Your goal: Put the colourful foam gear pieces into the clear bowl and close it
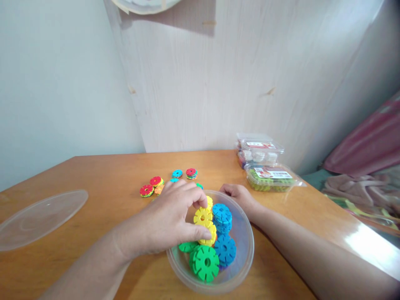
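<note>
My left hand (pixel 168 210) reaches over a clear plastic bowl (pixel 246 250), its thumb and fingers closed around yellow notched discs (pixel 203 216). Green notched discs (pixel 204 263) lean together in the near part of the bowl. To the right of the yellow ones are two groups of blue notched discs (pixel 222 214), one behind the other. Beside the bowl's far right rim, my right hand (pixel 236 193) rests low at the table with curled fingers. Whether it holds anything, or touches the bowl, is hidden.
Small stacks of coloured discs (pixel 155 181) lie on the wooden table (pixel 106 175) beyond my left hand. A clear oval lid (pixel 46 216) is at the left. Lidded clear boxes (pixel 270 177) stand at the back right, near the table edge. A pale wall rises behind.
</note>
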`<control>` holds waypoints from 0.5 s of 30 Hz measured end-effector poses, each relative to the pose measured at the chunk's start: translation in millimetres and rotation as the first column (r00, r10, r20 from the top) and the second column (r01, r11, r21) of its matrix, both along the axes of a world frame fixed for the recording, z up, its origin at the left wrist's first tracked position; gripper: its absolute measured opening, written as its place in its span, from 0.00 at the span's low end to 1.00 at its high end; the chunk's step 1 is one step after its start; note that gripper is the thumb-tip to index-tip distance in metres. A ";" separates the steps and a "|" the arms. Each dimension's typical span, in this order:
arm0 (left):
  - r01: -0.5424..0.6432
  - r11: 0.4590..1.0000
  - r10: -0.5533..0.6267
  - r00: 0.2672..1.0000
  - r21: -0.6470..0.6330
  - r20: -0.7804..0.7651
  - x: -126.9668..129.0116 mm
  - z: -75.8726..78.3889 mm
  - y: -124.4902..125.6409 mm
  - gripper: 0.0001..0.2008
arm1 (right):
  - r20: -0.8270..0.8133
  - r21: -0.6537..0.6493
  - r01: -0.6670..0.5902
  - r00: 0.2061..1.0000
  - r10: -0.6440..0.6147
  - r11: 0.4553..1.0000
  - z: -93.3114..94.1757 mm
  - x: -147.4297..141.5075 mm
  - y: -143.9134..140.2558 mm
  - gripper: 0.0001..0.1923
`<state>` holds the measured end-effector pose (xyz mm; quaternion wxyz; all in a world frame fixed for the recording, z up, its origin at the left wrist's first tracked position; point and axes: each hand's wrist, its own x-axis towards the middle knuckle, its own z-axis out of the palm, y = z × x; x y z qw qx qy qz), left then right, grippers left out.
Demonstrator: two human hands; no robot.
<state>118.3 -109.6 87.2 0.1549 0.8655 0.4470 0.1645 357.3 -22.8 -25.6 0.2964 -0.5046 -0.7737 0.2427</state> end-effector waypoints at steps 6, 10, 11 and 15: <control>0.028 0.999 -0.028 1.000 -0.031 0.000 0.2 0.9 -1.9 0.22 | -0.014 0.003 -0.007 1.000 0.007 1.000 0.1 0.4 0.5 0.11; -0.060 0.995 0.069 0.989 -0.077 0.129 -7.7 5.0 4.7 0.19 | -0.025 -0.012 -0.003 1.000 0.002 1.000 0.2 0.6 -0.5 0.11; -0.105 0.989 0.124 0.975 -0.107 0.186 -11.5 5.9 7.7 0.17 | -0.025 -0.015 -0.002 1.000 0.002 1.000 -0.3 0.7 -0.4 0.11; -0.303 0.933 0.360 0.810 -0.195 0.464 -32.7 6.6 22.9 0.17 | -0.016 -0.015 0.000 1.000 0.000 1.000 -4.0 1.9 2.6 0.11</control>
